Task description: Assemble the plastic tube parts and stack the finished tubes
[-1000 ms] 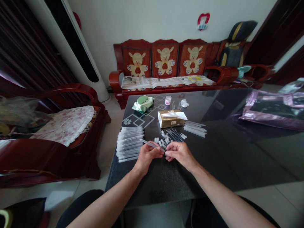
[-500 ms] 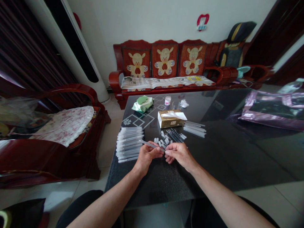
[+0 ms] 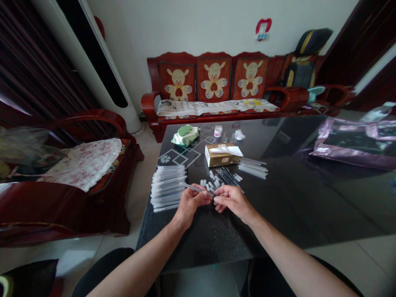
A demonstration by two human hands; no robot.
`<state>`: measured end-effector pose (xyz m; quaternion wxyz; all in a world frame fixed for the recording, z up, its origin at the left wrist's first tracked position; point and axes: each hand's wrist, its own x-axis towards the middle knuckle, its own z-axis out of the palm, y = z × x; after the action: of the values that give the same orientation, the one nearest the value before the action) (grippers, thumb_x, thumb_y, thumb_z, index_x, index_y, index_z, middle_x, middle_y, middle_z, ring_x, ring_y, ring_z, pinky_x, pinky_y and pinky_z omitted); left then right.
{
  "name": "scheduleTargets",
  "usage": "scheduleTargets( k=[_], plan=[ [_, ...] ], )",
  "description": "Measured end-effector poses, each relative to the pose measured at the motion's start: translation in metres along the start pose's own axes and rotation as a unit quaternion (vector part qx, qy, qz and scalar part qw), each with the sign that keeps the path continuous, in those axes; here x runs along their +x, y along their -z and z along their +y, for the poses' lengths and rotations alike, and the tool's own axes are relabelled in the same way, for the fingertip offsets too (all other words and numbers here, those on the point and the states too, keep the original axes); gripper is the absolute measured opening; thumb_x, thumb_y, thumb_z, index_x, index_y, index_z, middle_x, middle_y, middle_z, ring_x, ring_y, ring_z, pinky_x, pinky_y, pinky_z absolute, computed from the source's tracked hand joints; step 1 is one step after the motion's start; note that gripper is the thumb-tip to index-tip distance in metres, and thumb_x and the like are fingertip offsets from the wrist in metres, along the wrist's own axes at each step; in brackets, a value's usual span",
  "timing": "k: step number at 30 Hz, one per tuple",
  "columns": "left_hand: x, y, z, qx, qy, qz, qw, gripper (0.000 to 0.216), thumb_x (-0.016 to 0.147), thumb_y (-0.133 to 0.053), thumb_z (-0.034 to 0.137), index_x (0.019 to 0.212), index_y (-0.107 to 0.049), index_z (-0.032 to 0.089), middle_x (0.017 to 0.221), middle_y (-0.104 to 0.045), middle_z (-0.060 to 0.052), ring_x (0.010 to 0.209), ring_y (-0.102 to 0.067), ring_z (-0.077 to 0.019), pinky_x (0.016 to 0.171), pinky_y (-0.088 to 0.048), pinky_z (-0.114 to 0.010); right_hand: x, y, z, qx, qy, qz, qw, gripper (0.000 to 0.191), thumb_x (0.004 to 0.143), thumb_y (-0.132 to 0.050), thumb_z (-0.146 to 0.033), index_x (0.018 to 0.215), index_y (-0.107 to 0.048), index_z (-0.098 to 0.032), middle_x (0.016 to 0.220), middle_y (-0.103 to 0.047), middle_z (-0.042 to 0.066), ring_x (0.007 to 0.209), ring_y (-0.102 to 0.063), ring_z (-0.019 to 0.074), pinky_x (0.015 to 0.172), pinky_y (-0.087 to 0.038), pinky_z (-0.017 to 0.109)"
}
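My left hand (image 3: 194, 202) is closed around a translucent pen barrel (image 3: 190, 187), whose pointed end sticks out to the upper left. At its other end, the fingertips of my right hand (image 3: 232, 201) are pinched together; whether a small part sits between them is hidden. To the left lies a stack of similar pens (image 3: 168, 187) side by side. Just beyond my fingers are loose short white caps (image 3: 211, 181) and a bundle of thin dark refills (image 3: 228, 176). Further right rests a pile of translucent tubes (image 3: 253, 169).
A gold tissue box (image 3: 224, 159) stands behind the pen parts on the black glossy table (image 3: 278, 206). Farther back are a green wipes packet (image 3: 185, 135), a small white jar (image 3: 218, 131) and a crumpled tissue (image 3: 239, 135). A purple-edged package (image 3: 355, 142) lies right.
Almost nothing differs. Both hands stay together at the pen barrel's end, with only a slight shift of the fingers and of the view.
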<state>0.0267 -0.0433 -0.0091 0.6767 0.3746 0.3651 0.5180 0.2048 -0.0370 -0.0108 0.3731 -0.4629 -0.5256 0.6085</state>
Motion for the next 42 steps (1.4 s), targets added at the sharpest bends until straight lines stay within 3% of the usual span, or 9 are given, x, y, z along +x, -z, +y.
scheduleTargets(
  k=[5, 10, 17, 24, 29, 37, 42],
  plan=[
    [-0.0003, -0.0002, 0.0004, -0.002, 0.006, -0.004, 1.000, 0.029, 0.071, -0.075, 0.032, 0.086, -0.060, 0.013, 0.078, -0.069, -0.007, 0.069, -0.066, -0.0163, 0.069, -0.053, -0.030, -0.0006, -0.0011, 0.0021, -0.027, 0.002, -0.017, 0.999, 0.031, 0.077, -0.063, -0.042, 0.083, -0.059, -0.012, 0.064, -0.066, 0.004, 0.051, -0.064, 0.0152, 0.046, -0.052, 0.026],
    [0.0004, 0.0012, -0.0001, 0.001, 0.013, 0.004, 1.000, 0.031, 0.068, -0.077, 0.033, 0.086, -0.061, 0.013, 0.078, -0.069, -0.007, 0.070, -0.067, -0.0176, 0.068, -0.053, -0.030, -0.0026, -0.0027, -0.0032, -0.059, -0.004, -0.037, 0.998, 0.043, 0.084, -0.049, -0.052, 0.071, -0.058, -0.012, 0.060, -0.065, 0.005, 0.046, -0.062, 0.0135, 0.042, -0.049, 0.024],
    [-0.0002, 0.0007, 0.0000, 0.003, 0.011, -0.004, 1.000, 0.029, 0.070, -0.076, 0.031, 0.085, -0.060, 0.013, 0.077, -0.069, -0.006, 0.068, -0.065, -0.0155, 0.069, -0.053, -0.030, -0.0018, -0.0005, -0.0012, -0.047, -0.002, -0.016, 0.999, 0.034, 0.074, -0.066, -0.041, 0.089, -0.055, -0.013, 0.061, -0.065, 0.001, 0.048, -0.063, 0.0144, 0.046, -0.052, 0.026],
    [0.0003, -0.0006, 0.0016, 0.001, 0.017, 0.005, 1.000, 0.032, 0.067, -0.078, 0.033, 0.084, -0.061, 0.013, 0.075, -0.069, -0.006, 0.069, -0.066, -0.0172, 0.067, -0.053, -0.030, -0.0024, -0.0010, -0.0009, -0.065, -0.010, -0.043, 0.997, 0.042, 0.085, -0.047, -0.053, 0.075, -0.057, -0.013, 0.060, -0.066, 0.005, 0.044, -0.062, 0.0133, 0.042, -0.048, 0.023],
    [0.0006, 0.0016, -0.0007, -0.004, 0.009, 0.004, 1.000, 0.030, 0.068, -0.078, 0.032, 0.084, -0.061, 0.013, 0.075, -0.069, -0.006, 0.069, -0.065, -0.0162, 0.069, -0.053, -0.030, -0.0026, 0.0000, -0.0006, -0.056, -0.003, -0.021, 0.998, 0.035, 0.076, -0.063, -0.044, 0.091, -0.057, -0.013, 0.060, -0.065, 0.001, 0.046, -0.062, 0.0137, 0.044, -0.050, 0.025],
    [0.0005, 0.0018, -0.0010, 0.004, 0.007, -0.011, 1.000, 0.027, 0.072, -0.074, 0.030, 0.086, -0.059, 0.013, 0.077, -0.069, -0.006, 0.069, -0.066, -0.0157, 0.068, -0.053, -0.029, -0.0034, -0.0019, -0.0016, -0.070, -0.020, -0.047, 0.996, 0.039, 0.087, -0.045, -0.050, 0.078, -0.056, -0.014, 0.056, -0.064, 0.002, 0.042, -0.060, 0.0126, 0.039, -0.045, 0.021],
    [0.0008, 0.0031, -0.0024, 0.005, 0.003, -0.009, 1.000, 0.025, 0.073, -0.074, 0.029, 0.086, -0.059, 0.013, 0.078, -0.068, -0.007, 0.070, -0.065, -0.0156, 0.069, -0.053, -0.030, -0.0030, -0.0001, -0.0036, -0.069, 0.002, -0.026, 0.997, 0.031, 0.080, -0.060, -0.044, 0.087, -0.056, -0.014, 0.060, -0.065, 0.001, 0.045, -0.061, 0.0129, 0.043, -0.049, 0.022]
  ],
)
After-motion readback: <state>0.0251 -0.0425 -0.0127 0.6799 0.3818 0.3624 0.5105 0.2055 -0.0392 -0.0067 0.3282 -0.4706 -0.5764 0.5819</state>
